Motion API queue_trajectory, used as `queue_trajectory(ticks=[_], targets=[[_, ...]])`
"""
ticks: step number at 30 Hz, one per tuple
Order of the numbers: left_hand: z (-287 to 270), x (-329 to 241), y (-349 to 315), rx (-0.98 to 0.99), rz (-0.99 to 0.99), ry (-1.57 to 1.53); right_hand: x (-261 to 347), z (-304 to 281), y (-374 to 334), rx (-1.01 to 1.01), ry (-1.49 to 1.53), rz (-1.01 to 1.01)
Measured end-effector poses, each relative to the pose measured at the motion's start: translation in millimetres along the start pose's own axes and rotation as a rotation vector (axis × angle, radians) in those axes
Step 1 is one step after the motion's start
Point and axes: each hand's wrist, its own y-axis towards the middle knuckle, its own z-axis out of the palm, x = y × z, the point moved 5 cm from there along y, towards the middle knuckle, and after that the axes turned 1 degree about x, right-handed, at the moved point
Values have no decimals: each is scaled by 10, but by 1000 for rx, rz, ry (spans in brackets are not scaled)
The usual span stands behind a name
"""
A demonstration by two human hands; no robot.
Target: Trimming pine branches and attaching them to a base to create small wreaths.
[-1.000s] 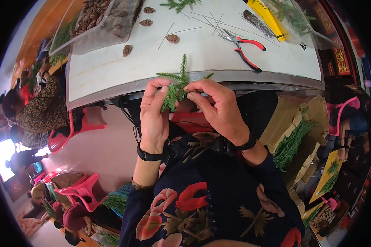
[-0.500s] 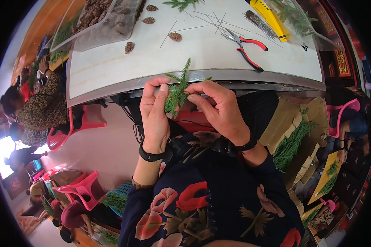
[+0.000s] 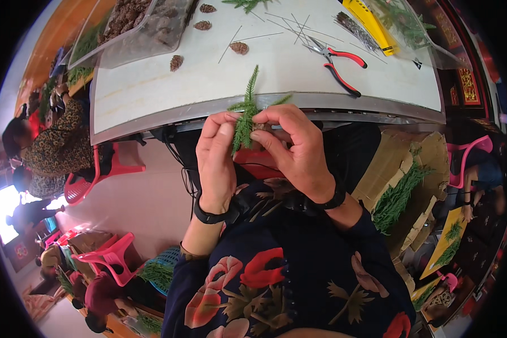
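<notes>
Between my hands, just off the table's near edge, I hold a green artificial pine sprig (image 3: 244, 127) with its tip pointing away from me. My left hand (image 3: 215, 158) pinches its left side between thumb and fingers. The thumb and forefinger of my right hand (image 3: 298, 152) close on its right side, where a bit of something brown, perhaps a pine cone, shows between them. Beyond, on the white table (image 3: 135, 96), several small pine cones (image 3: 239, 48) and thin wires (image 3: 265, 36) lie loose. Pliers with red and black handles (image 3: 338, 65) rest opened to the right.
A clear plastic bin of pine cones (image 3: 130, 25) stands at the far left. Far right are a yellow package (image 3: 372, 25), a bundle of wires (image 3: 355, 31) and a clear container (image 3: 417, 34). A cardboard box of greenery (image 3: 400, 194) is beside my right arm. Other people (image 3: 50, 135) sit at left.
The sprig has turned in my fingers, and its tip reaches a little farther over the table. My right fingers have moved slightly, and something brown now shows beside them.
</notes>
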Motion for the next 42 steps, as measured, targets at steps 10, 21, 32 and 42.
queue_trajectory(ticks=[10, 21, 32, 42], targets=[[-89, -13, -4, -37, 73, 321, 9, 47, -42, -10, 86, -19], [65, -187, -107, 48, 469, 897, 36, 120, -201, -110, 15, -69], [71, 6, -93, -13, 366, 844, 82, -1, -112, -53, 9, -21], [16, 118, -97, 152, 91, 521, 48, -215, 291, 265, -172, 123]])
